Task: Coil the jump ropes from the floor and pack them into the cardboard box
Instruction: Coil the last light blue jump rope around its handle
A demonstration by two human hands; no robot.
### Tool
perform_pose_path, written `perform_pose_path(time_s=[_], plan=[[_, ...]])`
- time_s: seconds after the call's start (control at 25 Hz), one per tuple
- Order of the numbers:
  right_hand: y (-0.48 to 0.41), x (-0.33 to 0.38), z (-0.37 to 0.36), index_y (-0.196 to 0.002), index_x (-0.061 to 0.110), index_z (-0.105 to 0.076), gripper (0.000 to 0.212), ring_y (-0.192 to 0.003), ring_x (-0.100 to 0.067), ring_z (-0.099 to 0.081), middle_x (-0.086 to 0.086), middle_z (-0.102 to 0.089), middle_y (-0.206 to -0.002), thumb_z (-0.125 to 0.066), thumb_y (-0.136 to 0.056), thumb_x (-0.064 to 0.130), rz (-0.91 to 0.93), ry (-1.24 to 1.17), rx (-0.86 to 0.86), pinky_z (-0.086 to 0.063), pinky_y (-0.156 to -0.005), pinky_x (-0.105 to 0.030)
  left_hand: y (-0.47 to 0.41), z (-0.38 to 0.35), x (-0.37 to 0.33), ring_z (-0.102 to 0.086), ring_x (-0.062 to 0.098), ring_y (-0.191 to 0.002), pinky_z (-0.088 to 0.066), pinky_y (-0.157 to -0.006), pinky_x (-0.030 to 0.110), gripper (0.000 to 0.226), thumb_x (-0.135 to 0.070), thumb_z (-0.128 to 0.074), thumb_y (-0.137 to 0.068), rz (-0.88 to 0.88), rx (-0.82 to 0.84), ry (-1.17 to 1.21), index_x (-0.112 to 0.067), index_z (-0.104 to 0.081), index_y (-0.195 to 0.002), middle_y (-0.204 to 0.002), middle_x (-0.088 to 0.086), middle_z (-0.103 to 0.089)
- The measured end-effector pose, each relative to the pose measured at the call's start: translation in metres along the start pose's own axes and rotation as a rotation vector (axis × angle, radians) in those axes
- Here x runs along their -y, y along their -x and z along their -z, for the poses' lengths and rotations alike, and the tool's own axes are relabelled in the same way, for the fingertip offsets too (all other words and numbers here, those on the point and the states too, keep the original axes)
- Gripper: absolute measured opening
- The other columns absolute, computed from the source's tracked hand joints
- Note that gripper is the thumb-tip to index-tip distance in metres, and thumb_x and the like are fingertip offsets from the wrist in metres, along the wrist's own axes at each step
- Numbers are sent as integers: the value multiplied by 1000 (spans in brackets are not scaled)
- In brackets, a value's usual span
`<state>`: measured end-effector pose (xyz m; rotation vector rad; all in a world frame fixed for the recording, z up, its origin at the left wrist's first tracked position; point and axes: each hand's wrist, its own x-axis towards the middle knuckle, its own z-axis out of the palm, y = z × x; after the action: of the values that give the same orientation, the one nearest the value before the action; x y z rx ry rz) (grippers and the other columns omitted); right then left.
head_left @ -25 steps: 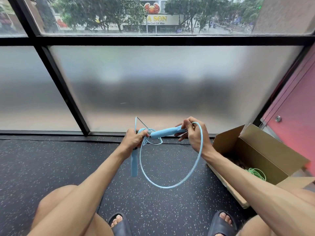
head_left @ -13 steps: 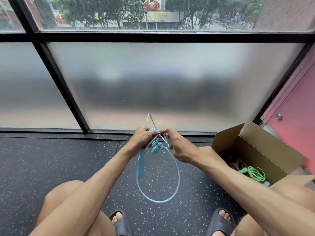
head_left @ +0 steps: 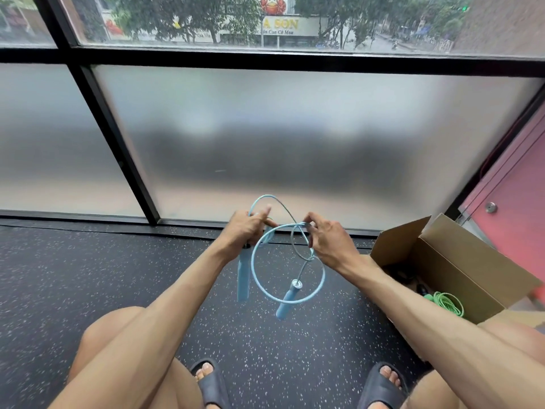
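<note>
**Loose coil in the air, one handle swinging free**

The fingers (head_left: 267,221) of my left hand (head_left: 247,228) are curled round the gathered top of the blue jump rope (head_left: 252,262). One handle (head_left: 243,278) hangs straight down from that fist toward 6 o'clock. The right hand (head_left: 327,240) sits just beside it at 3 o'clock, its fingers (head_left: 309,228) pinching the cord where a small turn crosses the big loop. Neither hand is slack, and both have hold of the same rope.

Below the hands the big loop hangs clear of the floor (head_left: 118,276). The second handle (head_left: 287,301) dangles on a short length of cord across its lower edge, gripped by nothing. A thin strand arcs up past the left hand toward 12 o'clock.

The cardboard box (head_left: 460,267) stands open at about 4 o'clock from the hands, and a green rope (head_left: 448,304) lies coiled inside it.

I judge the coil to be only partly secured. The free handle is the main risk, since its weight could drag the small turn open if the right pinch eases. It could also swing through the loop and tie a tangle. The cord looks springy, so an untucked coil may burst apart on the way to the box or snag on a flap.
</note>
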<state>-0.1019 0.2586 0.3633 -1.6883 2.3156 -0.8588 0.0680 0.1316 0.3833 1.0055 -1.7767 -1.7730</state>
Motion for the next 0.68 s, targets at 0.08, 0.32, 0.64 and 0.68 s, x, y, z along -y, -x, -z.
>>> perform_pose_path(time_s=[0.08,0.32,0.64,0.68], plan=[[-1,-16,4,-109,19,-55,23,-70,-23,-67,-6,-69,-81,-50,-94,3,-167,52,62,-59,-64,-47,-7,18,4,-26,9,-35,-21,-39,19,44,-33,-51,-102,47,-117,159,3,-68,-83,-42,-3,-34],[7,-34,10,-100,18,-59,7,-72,-18,-68,-2,-69,-78,-56,-95,13,-270,53,146,-59,-70,-42,-10,31,10,-22,7,-30,-20,-34,17,42,-25,-44,-105,136,-208,224,5,-63,-82,-37,-6,-30],[8,-20,30,-102,4,-58,15,-38,-9,-39,-7,-55,-62,-44,-102,7,-683,-656,160,-29,-35,-18,0,3,14,-22,9,-37,-19,-40,20,41,-29,-50,-102,219,75,-8,3,-67,-83,-44,-4,-27],[8,-19,31,-103,4,-57,14,-38,-10,-41,-8,-55,-63,-44,-102,8,-665,-667,174,-31,-34,-18,0,0,16,-22,10,-38,-19,-41,20,41,-30,-51,-102,226,91,4,3,-66,-85,-44,-5,-27]])
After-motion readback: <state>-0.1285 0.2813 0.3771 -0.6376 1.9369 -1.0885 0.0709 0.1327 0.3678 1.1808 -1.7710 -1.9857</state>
